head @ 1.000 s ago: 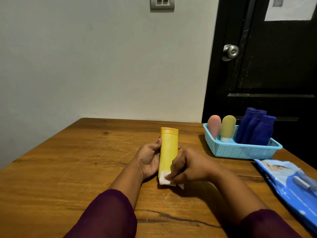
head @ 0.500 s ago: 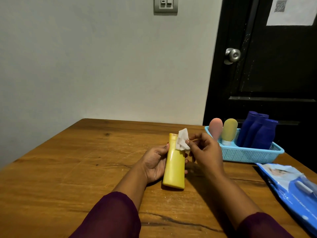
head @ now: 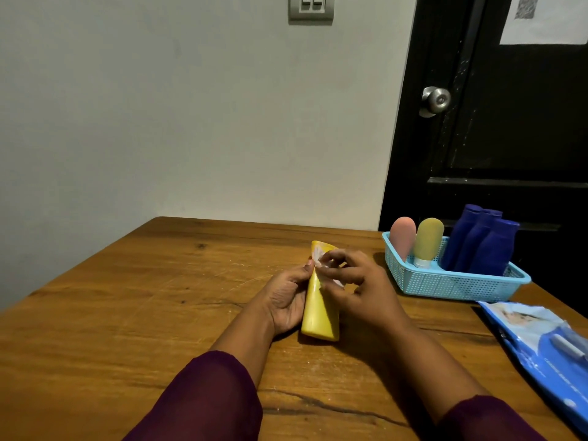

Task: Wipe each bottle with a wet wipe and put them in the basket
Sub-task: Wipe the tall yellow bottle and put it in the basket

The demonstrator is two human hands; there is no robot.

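Holding: your left hand point(head: 286, 297) cups the yellow bottle point(head: 318, 316) from its left side. The thumb lies up along the bottle's edge, and the fingers curl round beneath it, mostly out of sight.
Wiping: your right hand point(head: 359, 288) arches over the far end of the bottle, fingers curled, pinching the wet wipe point(head: 318, 253) and pressing it against the plastic.
Wet wipe: small, white and crumpled, mostly covered by your fingers. One scrap shows at the bottle's far tip and another under your right palm.
Yellow bottle: it sits between your two hands at the middle of the surface point(head: 127, 313). Its broad end faces you, down at the wood, and its narrow end points away. You cannot tell how far that far end is lifted.
Sleeves point(head: 206, 402): dark purple, reaching down your forearms.
Surface: brown wood, scratched, with a dark crack running across near your elbows.
Basket point(head: 445, 283): light blue and perforated, on the surface to the right of your right hand and apart from it.
Inside the basket: a pink bottle point(head: 402, 237) and a yellow-green bottle point(head: 428, 240) stand side by side at the left end. Three dark blue bottles point(head: 477, 240) lean together at the right.
Wipe pack point(head: 541, 338): blue, lying flat at the right edge, nearer to you than the basket.
Behind: a pale wall point(head: 191, 122) carries a light switch point(head: 311, 7). To its right is a black door point(head: 509, 138) with a metal knob point(head: 436, 100) and a white sheet of paper point(head: 544, 20) printed with a square code.
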